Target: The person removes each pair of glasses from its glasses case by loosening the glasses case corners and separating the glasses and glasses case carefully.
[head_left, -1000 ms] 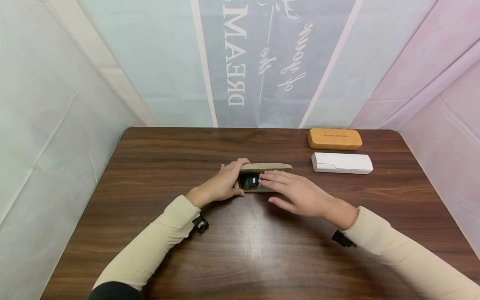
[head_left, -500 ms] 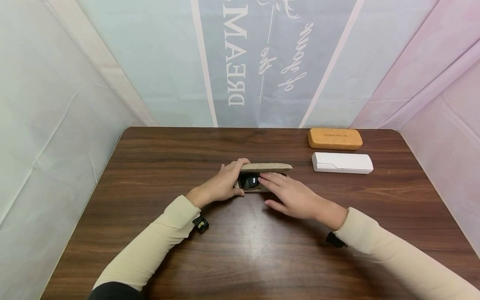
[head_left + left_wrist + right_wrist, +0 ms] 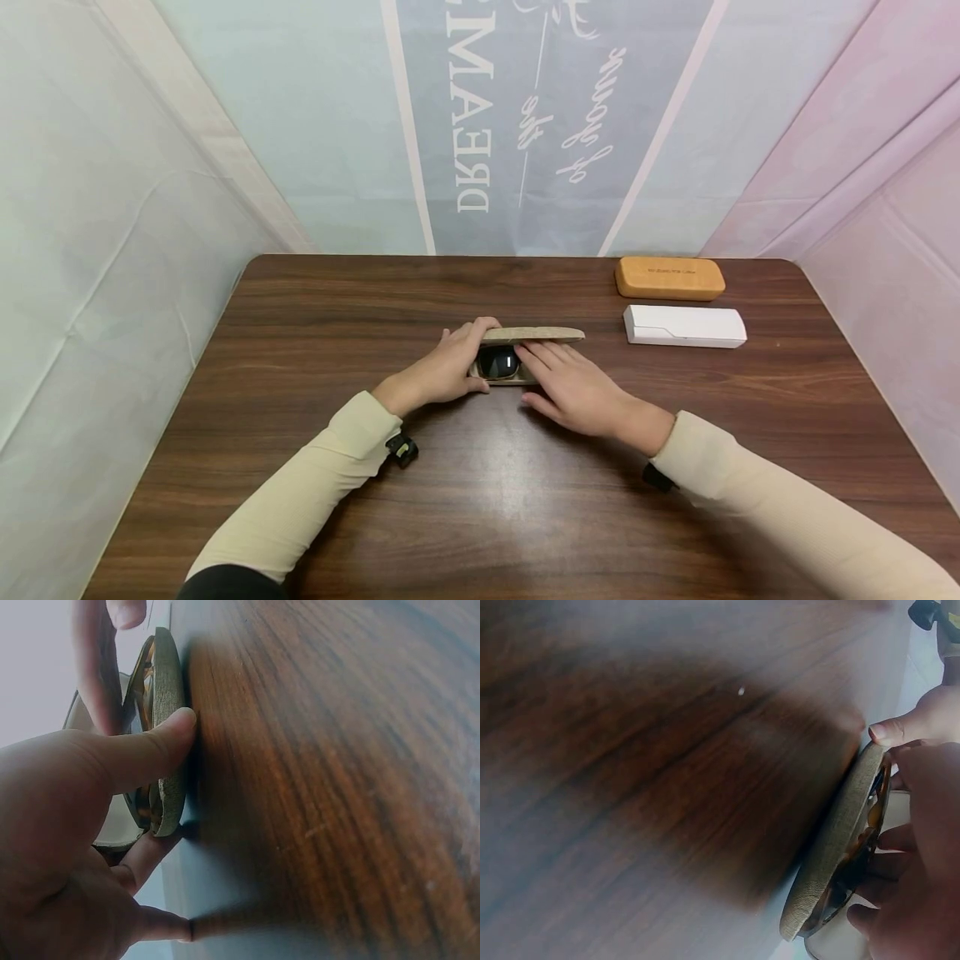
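A greenish-beige glasses case with a fabric-like surface stands open at the middle of the table. Dark-lensed sunglasses lie inside it, their right part covered by fingers. My left hand holds the case's left end; in the left wrist view its thumb presses the base's outer wall, with other fingers behind. My right hand reaches in from the right, its extended fingers touching the sunglasses under the lid. Mottled brown frames show beside the case wall in the right wrist view.
Toward the back right, an orange-tan glasses case lies behind a white case, both closed. The brown wood-grain table meets a printed cloth backdrop at its far edge, with pale cloth at both sides.
My right hand has moved left and farther into the case, its fingertips now under the lid. The lid has tipped slightly. My left hand has stayed in place.
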`<control>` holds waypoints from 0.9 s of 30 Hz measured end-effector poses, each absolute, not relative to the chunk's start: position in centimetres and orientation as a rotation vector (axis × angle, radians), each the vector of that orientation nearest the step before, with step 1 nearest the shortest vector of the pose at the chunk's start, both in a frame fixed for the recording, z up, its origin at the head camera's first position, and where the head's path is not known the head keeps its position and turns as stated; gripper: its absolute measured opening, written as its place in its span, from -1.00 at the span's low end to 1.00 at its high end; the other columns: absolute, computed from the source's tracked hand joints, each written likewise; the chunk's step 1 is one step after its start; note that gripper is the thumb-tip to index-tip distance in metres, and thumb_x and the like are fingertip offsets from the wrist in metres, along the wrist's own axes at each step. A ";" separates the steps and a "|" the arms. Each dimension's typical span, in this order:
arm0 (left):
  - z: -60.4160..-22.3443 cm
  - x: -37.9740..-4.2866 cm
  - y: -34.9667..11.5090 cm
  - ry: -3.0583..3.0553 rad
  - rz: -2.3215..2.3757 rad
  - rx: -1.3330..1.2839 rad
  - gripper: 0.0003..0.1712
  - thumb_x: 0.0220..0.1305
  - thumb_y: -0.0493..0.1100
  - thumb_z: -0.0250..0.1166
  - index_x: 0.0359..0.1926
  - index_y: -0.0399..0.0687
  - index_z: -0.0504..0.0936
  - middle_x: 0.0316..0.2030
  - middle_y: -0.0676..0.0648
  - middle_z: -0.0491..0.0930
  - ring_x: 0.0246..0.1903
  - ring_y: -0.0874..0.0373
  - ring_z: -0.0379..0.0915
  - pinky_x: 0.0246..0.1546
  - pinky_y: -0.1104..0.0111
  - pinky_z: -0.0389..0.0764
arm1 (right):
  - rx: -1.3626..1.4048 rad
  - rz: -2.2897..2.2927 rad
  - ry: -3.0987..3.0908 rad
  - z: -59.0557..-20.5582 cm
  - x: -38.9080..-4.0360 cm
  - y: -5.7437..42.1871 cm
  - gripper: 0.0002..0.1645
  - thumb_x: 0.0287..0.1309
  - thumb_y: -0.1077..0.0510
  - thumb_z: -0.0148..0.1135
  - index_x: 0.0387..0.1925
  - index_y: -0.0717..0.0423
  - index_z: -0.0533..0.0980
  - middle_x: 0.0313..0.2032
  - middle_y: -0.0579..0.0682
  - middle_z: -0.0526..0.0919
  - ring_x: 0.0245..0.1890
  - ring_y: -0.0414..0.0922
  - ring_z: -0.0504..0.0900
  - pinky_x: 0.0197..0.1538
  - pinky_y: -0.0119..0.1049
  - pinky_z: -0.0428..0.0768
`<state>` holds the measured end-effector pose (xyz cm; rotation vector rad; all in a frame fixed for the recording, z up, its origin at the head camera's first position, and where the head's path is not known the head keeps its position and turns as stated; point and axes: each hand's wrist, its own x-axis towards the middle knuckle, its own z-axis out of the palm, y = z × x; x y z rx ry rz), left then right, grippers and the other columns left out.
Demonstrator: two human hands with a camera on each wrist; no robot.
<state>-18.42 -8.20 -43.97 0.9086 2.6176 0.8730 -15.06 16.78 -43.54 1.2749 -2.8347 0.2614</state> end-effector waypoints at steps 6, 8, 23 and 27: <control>-44.0 -18.4 -8.2 2.621 0.875 0.904 0.02 0.16 -0.13 0.55 0.47 -0.04 0.09 0.36 -0.19 0.34 0.46 -0.09 0.13 0.36 -0.37 -0.01 | 1.245 0.236 -2.793 -43.9 -15.4 16.5 -0.24 0.45 -0.07 0.17 0.44 0.36 0.29 0.36 0.28 0.42 0.39 0.16 0.36 0.39 0.11 0.32; -44.0 -18.4 -8.2 2.621 0.876 0.903 0.02 0.16 -0.13 0.55 0.47 -0.04 0.09 0.36 -0.18 0.34 0.46 -0.09 0.13 0.37 -0.37 -0.01 | 1.232 0.240 -2.788 -44.0 -15.4 16.4 -0.24 0.46 -0.07 0.16 0.44 0.36 0.29 0.35 0.27 0.42 0.39 0.16 0.36 0.39 0.10 0.32; -44.0 -18.3 -8.1 2.627 0.871 0.871 0.03 0.15 -0.14 0.55 0.47 -0.03 0.08 0.37 -0.20 0.33 0.47 -0.08 0.12 0.38 -0.35 -0.04 | 1.083 0.268 -2.797 -44.1 -15.4 15.9 -0.39 0.46 0.04 0.15 0.35 0.35 0.39 0.26 0.23 0.49 0.25 0.12 0.47 0.31 0.04 0.45; -44.0 -18.4 -8.1 2.627 0.874 0.868 0.02 0.15 -0.14 0.55 0.46 -0.03 0.09 0.35 -0.20 0.35 0.46 -0.08 0.13 0.38 -0.35 -0.03 | 1.064 0.271 -2.791 -44.1 -15.3 15.7 -0.43 0.45 0.07 0.16 0.32 0.35 0.42 0.23 0.22 0.50 0.22 0.12 0.49 0.29 0.01 0.47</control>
